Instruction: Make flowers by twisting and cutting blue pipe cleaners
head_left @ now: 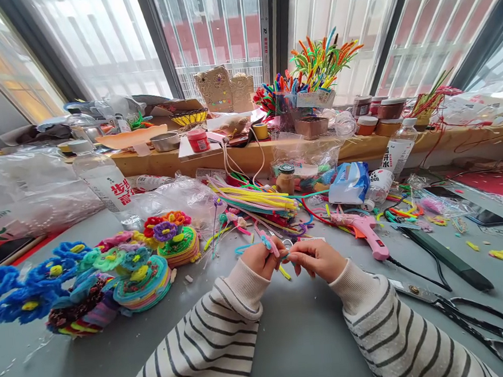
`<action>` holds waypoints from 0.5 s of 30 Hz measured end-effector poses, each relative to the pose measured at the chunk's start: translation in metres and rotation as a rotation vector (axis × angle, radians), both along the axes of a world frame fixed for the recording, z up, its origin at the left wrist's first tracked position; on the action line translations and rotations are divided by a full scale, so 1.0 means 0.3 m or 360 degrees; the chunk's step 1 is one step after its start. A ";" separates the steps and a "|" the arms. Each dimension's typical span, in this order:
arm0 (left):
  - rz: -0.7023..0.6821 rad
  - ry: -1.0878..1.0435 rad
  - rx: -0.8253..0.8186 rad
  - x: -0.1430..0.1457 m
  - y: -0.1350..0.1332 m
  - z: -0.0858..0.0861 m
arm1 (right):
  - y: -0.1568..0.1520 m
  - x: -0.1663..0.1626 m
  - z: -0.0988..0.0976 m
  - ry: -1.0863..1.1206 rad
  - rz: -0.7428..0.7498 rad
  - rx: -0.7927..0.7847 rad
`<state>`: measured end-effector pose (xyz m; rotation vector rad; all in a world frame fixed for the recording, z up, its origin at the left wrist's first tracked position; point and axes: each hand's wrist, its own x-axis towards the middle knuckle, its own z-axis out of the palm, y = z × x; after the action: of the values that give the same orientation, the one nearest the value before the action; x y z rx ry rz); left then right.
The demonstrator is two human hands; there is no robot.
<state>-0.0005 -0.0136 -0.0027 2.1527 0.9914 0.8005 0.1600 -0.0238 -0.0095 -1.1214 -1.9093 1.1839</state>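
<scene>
My left hand [259,261] is closed, pinching a small pink and blue pipe cleaner piece [270,244] that sticks up past the fingers. Close beside it, my right hand [319,258] pinches the teal end of the same piece, fingertips almost meeting the left ones. A small silvery ring [287,243] shows between the two hands; how it is joined to the piece is too small to tell. Both hands are just above the grey table [287,335]. Behind them lies a bundle of loose pipe cleaners [256,199] in yellow, pink and other colours.
Fuzzy flower pots [140,282] with blue, green and red blooms stand at left. A pink glue gun [369,235] with its cord, large black scissors [458,312] and a dark green bar [450,261] lie at right. Bottles [99,176] and a cluttered wooden ledge [167,160] are behind.
</scene>
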 end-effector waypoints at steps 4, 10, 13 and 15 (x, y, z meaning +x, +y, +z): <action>-0.0008 -0.0043 -0.0028 -0.004 0.001 0.007 | 0.001 0.003 0.007 0.0058 0.0009 0.0079; -0.0005 -0.0432 -0.0185 0.005 -0.001 0.006 | 0.010 0.018 -0.002 0.0577 0.0171 -0.0523; -0.0030 -0.0578 -0.0337 0.011 -0.008 0.009 | 0.012 0.019 -0.014 0.0730 0.0270 -0.0604; -0.0049 -0.0633 -0.0406 0.014 -0.012 0.011 | 0.014 0.016 -0.025 0.0760 0.0250 -0.0587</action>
<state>0.0036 -0.0171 0.0008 1.7026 0.8013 0.9820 0.1649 -0.0196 -0.0170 -0.7738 -1.4657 1.7626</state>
